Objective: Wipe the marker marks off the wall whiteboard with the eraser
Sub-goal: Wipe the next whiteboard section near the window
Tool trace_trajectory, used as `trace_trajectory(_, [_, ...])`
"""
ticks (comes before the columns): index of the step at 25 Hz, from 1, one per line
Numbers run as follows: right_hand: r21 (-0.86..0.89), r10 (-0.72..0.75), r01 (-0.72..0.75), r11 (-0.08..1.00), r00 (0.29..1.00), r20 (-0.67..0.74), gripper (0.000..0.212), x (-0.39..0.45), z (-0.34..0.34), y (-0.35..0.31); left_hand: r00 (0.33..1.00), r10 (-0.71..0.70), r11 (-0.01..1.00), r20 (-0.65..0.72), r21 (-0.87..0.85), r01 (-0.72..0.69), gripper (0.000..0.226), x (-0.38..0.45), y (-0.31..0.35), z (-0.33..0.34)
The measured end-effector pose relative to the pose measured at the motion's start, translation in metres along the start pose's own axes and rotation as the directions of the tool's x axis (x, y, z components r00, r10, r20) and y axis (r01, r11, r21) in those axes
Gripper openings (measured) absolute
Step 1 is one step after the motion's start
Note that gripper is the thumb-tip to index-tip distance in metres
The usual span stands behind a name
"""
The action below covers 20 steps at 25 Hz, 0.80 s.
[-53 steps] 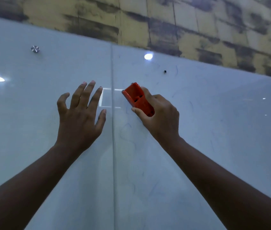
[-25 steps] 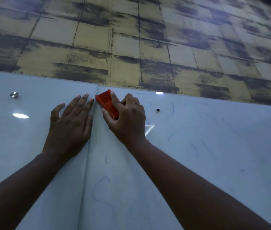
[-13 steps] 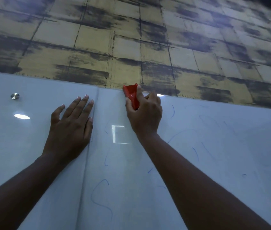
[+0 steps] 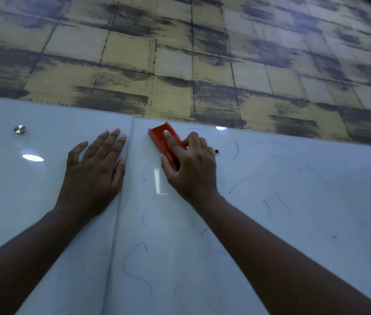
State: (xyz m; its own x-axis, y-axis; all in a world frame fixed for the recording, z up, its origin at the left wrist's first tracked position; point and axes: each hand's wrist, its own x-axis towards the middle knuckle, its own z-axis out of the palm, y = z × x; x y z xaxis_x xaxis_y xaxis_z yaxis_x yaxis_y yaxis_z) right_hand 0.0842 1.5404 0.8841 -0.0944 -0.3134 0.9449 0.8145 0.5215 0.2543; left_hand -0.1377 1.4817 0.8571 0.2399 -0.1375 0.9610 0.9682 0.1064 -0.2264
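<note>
Head view: right hand (image 4: 191, 165) grips red eraser (image 4: 165, 139) flat on whiteboard (image 4: 293, 223) near its top edge, left hand (image 4: 93, 171) spread flat beside the seam; risk, likely missing the faint blue marks (image 4: 138, 264) lower down.

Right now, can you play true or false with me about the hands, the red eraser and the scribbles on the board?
1. The right hand holds the red eraser against the whiteboard. True.
2. The left hand grips a marker. False: it lies flat on the board with straight fingers, holding nothing.
3. The eraser is near the board's top edge. True.
4. The board is wiped clean. False: blue marker marks still show, below the eraser and to its right.
5. A round metal stud sits left of the left hand. True.
</note>
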Motion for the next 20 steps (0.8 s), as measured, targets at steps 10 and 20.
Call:
trace_trajectory(10, [-0.052, 0.395, -0.405, 0.913, 0.908, -0.140, 0.057, -0.021, -0.008, 0.017, 0.998, -0.052, 0.999, -0.031, 0.011, 0.052, 0.064, -0.009, 0.008, 0.002])
trace_trajectory(20, [0.009, -0.058, 0.059, 0.998, 0.998, -0.029, 0.059, -0.046, 0.002, -0.044, 0.998, -0.041, 0.999, 0.037, -0.002, 0.041, 0.067, -0.011, 0.002, 0.000])
